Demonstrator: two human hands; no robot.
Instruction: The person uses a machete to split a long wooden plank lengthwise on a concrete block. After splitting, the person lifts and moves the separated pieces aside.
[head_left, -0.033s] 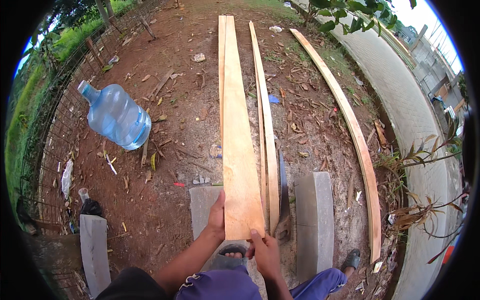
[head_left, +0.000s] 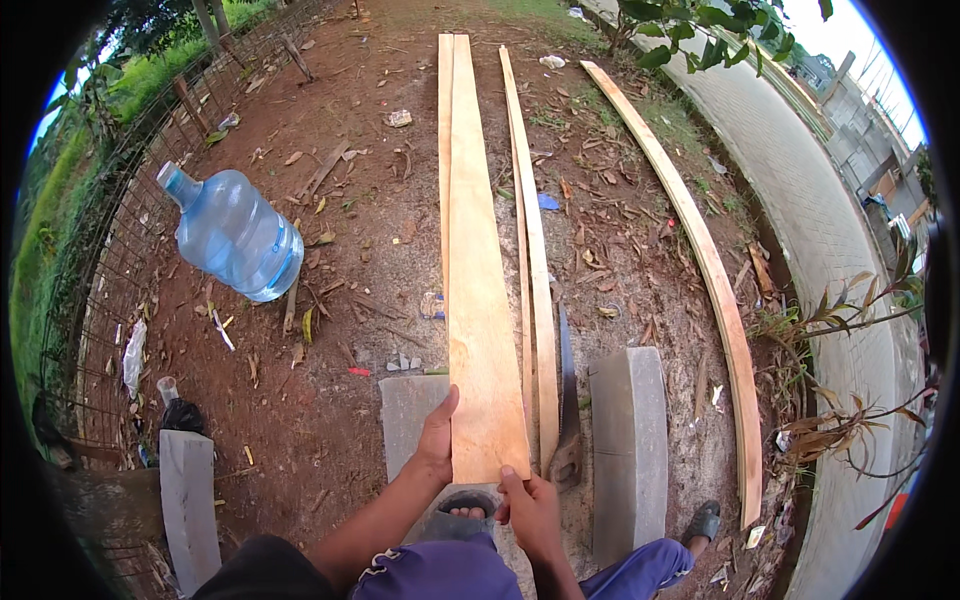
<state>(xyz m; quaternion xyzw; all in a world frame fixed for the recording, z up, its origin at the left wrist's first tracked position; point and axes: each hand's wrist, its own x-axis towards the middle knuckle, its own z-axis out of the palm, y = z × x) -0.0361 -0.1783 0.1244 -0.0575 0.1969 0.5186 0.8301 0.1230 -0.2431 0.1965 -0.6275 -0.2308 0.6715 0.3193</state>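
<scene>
the left hand (head_left: 437,440) grips the near left edge of the wide plank (head_left: 478,300), thumb up along its side; the right hand (head_left: 528,503) pinches the near end from below. held so, the plank runs straight away from the person, its near end propped over a grey block (head_left: 410,410). right of the plank lie thinner strips (head_left: 532,260), a saw (head_left: 567,420) and another block (head_left: 630,440). left of it, a water jug (head_left: 235,232) lies on red dirt (head_left: 350,250) beside a wire fence (head_left: 110,280).
</scene>
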